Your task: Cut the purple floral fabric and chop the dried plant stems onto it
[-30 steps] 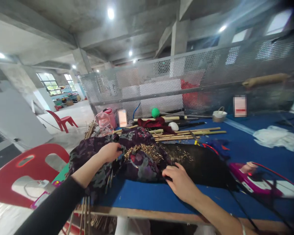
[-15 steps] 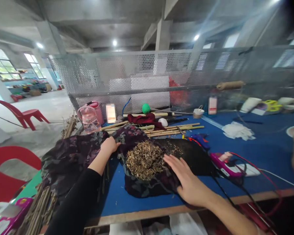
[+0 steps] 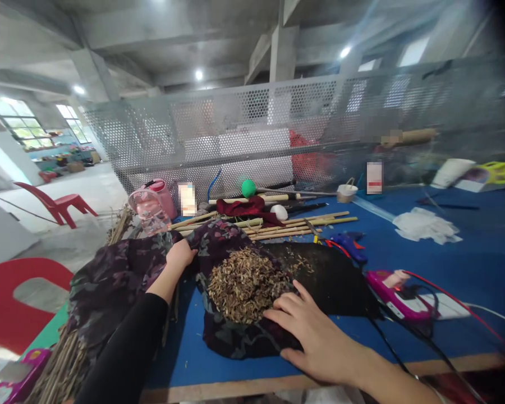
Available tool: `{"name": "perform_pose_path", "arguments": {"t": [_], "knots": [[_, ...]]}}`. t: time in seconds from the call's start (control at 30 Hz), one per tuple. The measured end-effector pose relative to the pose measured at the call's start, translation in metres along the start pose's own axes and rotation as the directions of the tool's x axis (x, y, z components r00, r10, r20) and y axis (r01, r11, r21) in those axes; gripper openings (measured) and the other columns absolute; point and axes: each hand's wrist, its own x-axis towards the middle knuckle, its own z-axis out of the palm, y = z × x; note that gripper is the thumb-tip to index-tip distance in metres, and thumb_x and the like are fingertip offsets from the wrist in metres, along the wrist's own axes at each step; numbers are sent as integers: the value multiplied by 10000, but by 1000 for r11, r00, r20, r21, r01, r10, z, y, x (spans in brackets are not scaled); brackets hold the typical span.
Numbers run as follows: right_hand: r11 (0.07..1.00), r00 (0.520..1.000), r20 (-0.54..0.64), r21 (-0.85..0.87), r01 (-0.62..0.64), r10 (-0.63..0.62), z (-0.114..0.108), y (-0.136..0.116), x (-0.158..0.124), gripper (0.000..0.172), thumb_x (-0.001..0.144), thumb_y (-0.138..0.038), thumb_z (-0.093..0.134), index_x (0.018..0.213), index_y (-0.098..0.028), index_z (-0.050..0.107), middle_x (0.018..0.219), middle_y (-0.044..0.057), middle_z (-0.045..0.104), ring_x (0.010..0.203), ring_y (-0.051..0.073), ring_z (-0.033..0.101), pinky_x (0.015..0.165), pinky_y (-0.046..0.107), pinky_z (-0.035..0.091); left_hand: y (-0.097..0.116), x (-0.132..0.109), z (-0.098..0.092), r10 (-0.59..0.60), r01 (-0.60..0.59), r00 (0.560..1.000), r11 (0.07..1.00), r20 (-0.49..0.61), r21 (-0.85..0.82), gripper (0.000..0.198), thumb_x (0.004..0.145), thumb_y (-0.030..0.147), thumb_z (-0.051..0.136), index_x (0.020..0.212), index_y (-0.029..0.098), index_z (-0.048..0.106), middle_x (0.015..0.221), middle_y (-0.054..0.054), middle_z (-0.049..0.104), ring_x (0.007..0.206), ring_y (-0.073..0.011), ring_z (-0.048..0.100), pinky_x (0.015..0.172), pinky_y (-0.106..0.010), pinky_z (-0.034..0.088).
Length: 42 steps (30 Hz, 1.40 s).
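A heap of dry brown plant pieces [image 3: 246, 286] lies on a dark floral cloth [image 3: 231, 342] at the middle of the blue table. My left hand [image 3: 180, 253] is closed on the gathered cloth left of the heap. On the heap's right edge rests my right hand [image 3: 307, 325], its fingers spread and the palm turned down. What its fingertips touch is partly hidden. Right behind it lies a flat black sheet [image 3: 336, 280] with a few loose brown bits on it.
Thin sticks [image 3: 303, 224] and a dark red cloth [image 3: 246, 209] lie behind the heap. To the right are a blue glue gun [image 3: 349, 245] and a magenta device [image 3: 404, 294] with cables. A bundle of twigs [image 3: 63, 359] is at the near left, by a red chair [image 3: 25, 286].
My right hand has shifted left and nearer, over the heap's right edge, with its fingers more bent. My left hand keeps its hold on the cloth. The camera view has shifted slightly.
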Motion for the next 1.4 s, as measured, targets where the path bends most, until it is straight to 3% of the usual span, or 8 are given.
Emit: {"name": "perform_pose_path", "arguments": {"t": [0.23,0.37,0.5,0.67,0.8,0.93,1.1,1.4], "knots": [[983,989,-145,181,-15,41,-32,36,33,475,803,-410,579,1240,-241,504,1240,87,540,1167,236,476,1063,463,303,20,-17,-34,-3,8,996,999,-85,54,412,784,389,554,1110,144,613,1195,-213,583,1120,-383,532,861,-467,452],[915,928,-316,398,-57,196,-38,68,71,444,820,-462,531,1182,-207,490,1110,82,595,1028,210,563,934,385,442,52,-59,-58,232,-284,941,936,-245,-206,379,860,371,456,1133,135,575,1112,-140,640,1049,-274,585,895,-379,454],[842,835,-441,538,-46,328,-39,77,86,486,849,-511,440,1193,-168,452,1057,91,596,997,206,570,907,369,452,75,-124,-51,589,-679,731,676,-344,-286,301,864,299,460,1103,150,566,1199,-115,602,1106,-225,553,949,-350,433],[898,831,-528,432,87,173,-39,54,83,503,900,-514,354,1260,-172,437,1239,116,528,1172,210,481,1024,370,347,77,-180,-15,910,-887,408,376,-71,-268,183,831,287,519,979,204,586,1216,-91,588,1130,-208,540,958,-333,427],[982,938,-346,175,64,1,-21,43,96,566,838,-571,452,1285,-225,461,1345,105,459,1295,278,334,1071,510,226,74,-172,7,724,-798,602,557,-337,-229,260,848,361,471,1006,172,554,1020,-117,620,986,-228,576,872,-376,456],[995,996,-14,57,-84,85,18,44,93,909,572,-612,697,1338,-228,394,1447,161,302,1320,397,245,996,655,204,70,-151,32,427,-585,735,791,-526,-176,536,822,437,500,1283,178,410,1394,-182,353,1302,-363,291,981,-576,308],[998,983,-176,-30,-64,57,49,46,76,790,528,-483,726,1175,-125,449,1224,164,464,1141,310,438,937,474,365,66,-150,63,612,-685,715,711,-339,-159,526,827,494,486,1246,179,443,1346,-168,388,1244,-337,352,973,-529,346],[992,993,107,-110,67,-56,30,63,122,505,628,-557,617,947,-181,508,918,61,578,810,225,577,701,331,447,81,-117,46,614,-634,772,762,-166,-133,284,877,391,410,1020,199,561,1088,-104,529,959,-257,494,816,-429,439]]}}
